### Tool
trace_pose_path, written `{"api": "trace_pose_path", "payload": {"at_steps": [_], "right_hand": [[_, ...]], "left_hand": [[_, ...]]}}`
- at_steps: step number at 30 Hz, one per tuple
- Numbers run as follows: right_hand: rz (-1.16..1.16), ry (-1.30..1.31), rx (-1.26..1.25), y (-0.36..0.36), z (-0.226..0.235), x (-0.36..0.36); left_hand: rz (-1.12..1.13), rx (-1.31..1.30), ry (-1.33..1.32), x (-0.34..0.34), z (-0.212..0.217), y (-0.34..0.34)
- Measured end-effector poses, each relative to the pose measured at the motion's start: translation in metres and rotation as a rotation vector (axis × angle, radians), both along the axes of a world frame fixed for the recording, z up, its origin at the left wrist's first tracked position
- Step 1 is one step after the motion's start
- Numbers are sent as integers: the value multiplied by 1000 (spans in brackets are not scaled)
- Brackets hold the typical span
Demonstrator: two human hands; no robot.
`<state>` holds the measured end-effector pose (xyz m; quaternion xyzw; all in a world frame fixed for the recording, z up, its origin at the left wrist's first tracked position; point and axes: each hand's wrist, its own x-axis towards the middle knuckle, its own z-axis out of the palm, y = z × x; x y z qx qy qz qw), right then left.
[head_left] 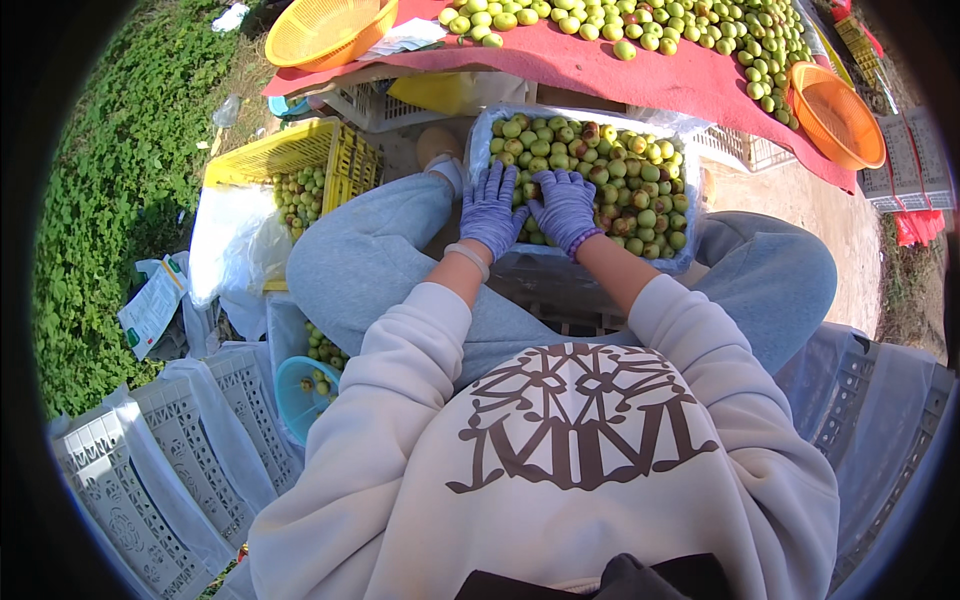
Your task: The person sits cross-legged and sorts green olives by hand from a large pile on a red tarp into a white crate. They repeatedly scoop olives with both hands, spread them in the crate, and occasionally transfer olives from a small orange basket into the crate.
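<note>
Between my knees stands a crate (476,150) lined with pale plastic, full of small round green fruit (640,175) with brown patches; they look like jujubes. Both my hands wear purple gloves. My left hand (490,212) lies over the crate's left edge, its fingers stretched forward along the fruit. Just beside it, my right hand (563,208) rests palm down on the jujubes, fingers apart and slightly bent. Any fruit under the palms is hidden. I see nothing held in either hand.
A red cloth-covered table (560,62) beyond the crate bears many more jujubes, an orange basket (838,115) and a yellow-orange basket (325,32). At left are a yellow crate (350,165) with fruit and a light-blue bowl (292,400). Grey crates (130,500) flank me.
</note>
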<state>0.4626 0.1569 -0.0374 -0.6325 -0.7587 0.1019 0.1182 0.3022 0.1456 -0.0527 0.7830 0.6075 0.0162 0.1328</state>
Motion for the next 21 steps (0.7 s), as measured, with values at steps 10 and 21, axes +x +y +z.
{"api": "trace_pose_path", "payload": {"at_steps": [10,21], "right_hand": [[138,-42,-1,-6,7,-4],[-33,-24,94,28,14,33]], "left_hand": [[24,40,-215,-6,-22,3],[-78,137,-42,6,-5,11]]}}
